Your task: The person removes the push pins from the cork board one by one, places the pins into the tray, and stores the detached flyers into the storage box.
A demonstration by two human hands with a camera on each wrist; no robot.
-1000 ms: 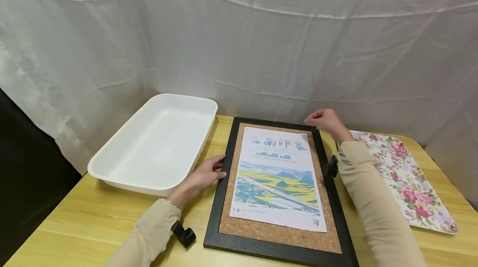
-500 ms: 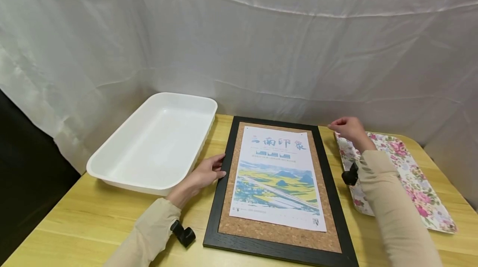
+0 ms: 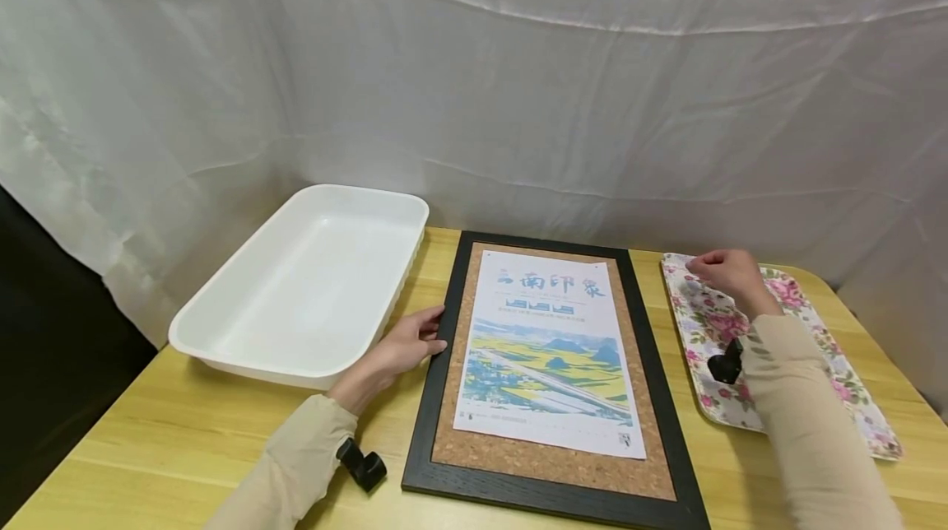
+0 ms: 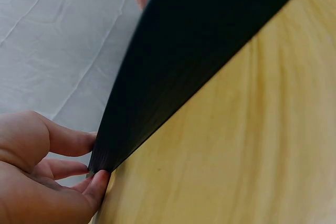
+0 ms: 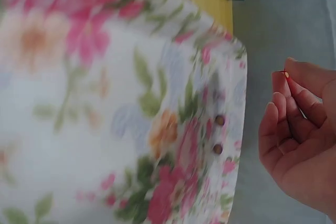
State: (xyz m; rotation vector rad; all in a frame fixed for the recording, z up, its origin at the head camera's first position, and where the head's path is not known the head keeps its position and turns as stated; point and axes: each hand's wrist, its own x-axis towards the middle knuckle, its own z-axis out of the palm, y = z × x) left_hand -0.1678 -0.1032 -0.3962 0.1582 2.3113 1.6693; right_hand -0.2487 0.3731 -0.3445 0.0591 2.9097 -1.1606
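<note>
A framed cork board [image 3: 555,472] with a black border lies on the table, a printed landscape poster [image 3: 548,341] on it. Small dark dots mark the poster's top corners. My left hand [image 3: 403,345] rests against the board's left edge; in the left wrist view its fingertips [image 4: 81,142] touch the black side. Above the far end of the flowered tray [image 3: 711,341], my right hand [image 3: 729,275] holds thumb and finger together. In the right wrist view they pinch a tiny red and yellowish pin-like thing [image 5: 286,74]. Two brown round pieces [image 5: 219,120] lie at that tray's end.
A deep white tray [image 3: 296,291] stands at the left, close to the left hand. A grey cloth [image 3: 518,102] hangs behind the wooden table [image 3: 185,448].
My right hand has moved right from the poster's top right corner to above the flowered tray. That poster corner now shows uncovered by shadow. The left hand stays at the frame.
</note>
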